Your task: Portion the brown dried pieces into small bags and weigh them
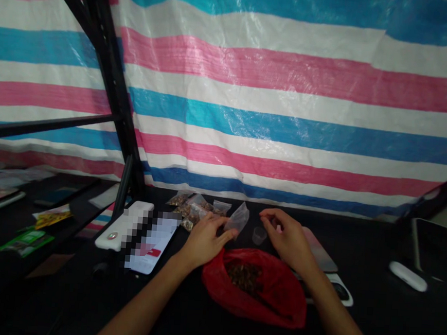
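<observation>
My left hand (208, 238) pinches a small clear plastic bag (238, 219) above the left rim of an open red bag (210, 282). Brown dried pieces (244, 276) lie inside the red bag. To the right, my right hand (283, 235) is raised with thumb and fingertips together; whatever it may hold is too small to make out. Just left of that hand, a small clear cup (259, 236) stands on the black table. Behind my left hand are several clear bags (195, 206) filled with brown pieces.
A white device (126, 224) and a lit phone (153, 249) lie on the left, with yellow (53, 217) and green (27, 242) packets farther out. A flat device (319, 250) sits partly under my right forearm. A white case (408, 276) is at the far right.
</observation>
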Motion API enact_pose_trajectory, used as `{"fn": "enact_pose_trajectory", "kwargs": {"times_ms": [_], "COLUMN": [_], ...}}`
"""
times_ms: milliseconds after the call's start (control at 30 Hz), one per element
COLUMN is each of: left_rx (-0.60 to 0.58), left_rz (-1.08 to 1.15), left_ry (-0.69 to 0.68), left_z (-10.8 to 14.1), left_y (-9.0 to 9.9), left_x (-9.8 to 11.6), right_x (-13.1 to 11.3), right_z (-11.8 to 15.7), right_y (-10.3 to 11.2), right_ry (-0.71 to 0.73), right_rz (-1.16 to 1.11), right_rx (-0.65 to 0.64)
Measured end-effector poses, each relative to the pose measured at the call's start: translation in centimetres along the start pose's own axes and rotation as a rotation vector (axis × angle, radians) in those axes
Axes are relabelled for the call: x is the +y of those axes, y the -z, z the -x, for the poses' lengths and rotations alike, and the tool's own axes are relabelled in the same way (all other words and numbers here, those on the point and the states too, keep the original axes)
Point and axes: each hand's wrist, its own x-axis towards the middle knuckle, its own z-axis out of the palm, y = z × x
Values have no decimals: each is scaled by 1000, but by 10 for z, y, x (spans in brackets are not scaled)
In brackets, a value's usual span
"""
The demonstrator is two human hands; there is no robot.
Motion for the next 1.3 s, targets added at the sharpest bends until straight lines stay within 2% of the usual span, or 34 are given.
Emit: {"fn": "enact_pose_trajectory", "kwargs": {"times_ms": [67,133,167,233,300,500,667,833,933,1000,1300], "left_rx": [170,349,394,362,271,221,248,311,255,192,18], "left_rz": [-258,-483,-584,-728,-775,-712,-470,-174,-132,-136,-112], "left_ry": [17,145,214,284,265,161,57,-222,-409,-475,-481], "left_z": [1,2,2,3,5,6,1,2,6,8,8], "left_y": [4,6,7,6,4,4,5,2,-2,-4,-6], "left_x": [1,-3,-6,-13,-18,-19,-17,-8,-1,1,4], "right_x": [2,4,5,6,6,-2,-5,-13,-20,-22,-26], "right_z": [0,1,1,1,1,4,5,6,7,8,8], "right_y": [-1,-1,-2,-3,-4,-7,-9,-10,-12,-15,-12], "right_ry": [-6,-14,-18,-23,-18,7,34,41,23,3,-111], "right_rz": [28,51,59,65,63,34,41,-13,-113,-144,-260], "right_rx": [-17,-36,-41,-47,-61,-123,-144,-146,-203,-240,-383]}}
